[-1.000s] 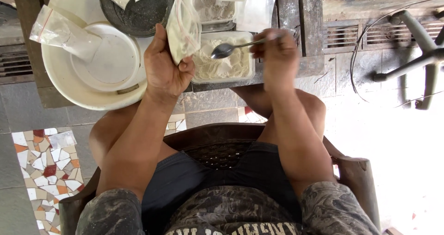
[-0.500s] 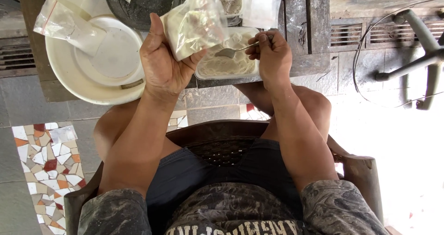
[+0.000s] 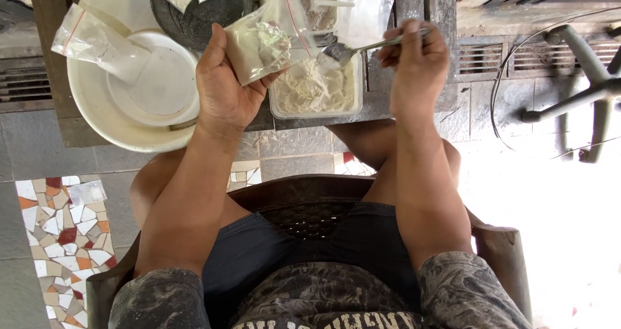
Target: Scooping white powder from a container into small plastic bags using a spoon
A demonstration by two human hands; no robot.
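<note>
The left hand [image 3: 223, 86] is closed around a small clear plastic bag [image 3: 265, 41] with a red seal strip, held upright above the surface and partly filled with a pale, shredded white stuff. The right hand [image 3: 414, 60] pinches the handle of a metal spoon [image 3: 343, 52], whose bowl sits at the bag's open mouth, loaded with the same white stuff.

Just below the spoon stands a clear rectangular tub [image 3: 317, 93] of the shredded material. Another clear bag [image 3: 97, 44], also red-striped, lies across the rim of a wide white basin [image 3: 110, 119] with a white lid inside it. Behind the held bag is a dark round bowl [image 3: 200, 15] holding white packets, and one more empty bag [image 3: 369, 12] leans near the tub.

All rest on a dark wooden surface [image 3: 427, 5]. The person sits in a brown chair [image 3: 498, 251] over grey floor slabs, with a patch of mosaic tiles [image 3: 58, 232] to the left.
</note>
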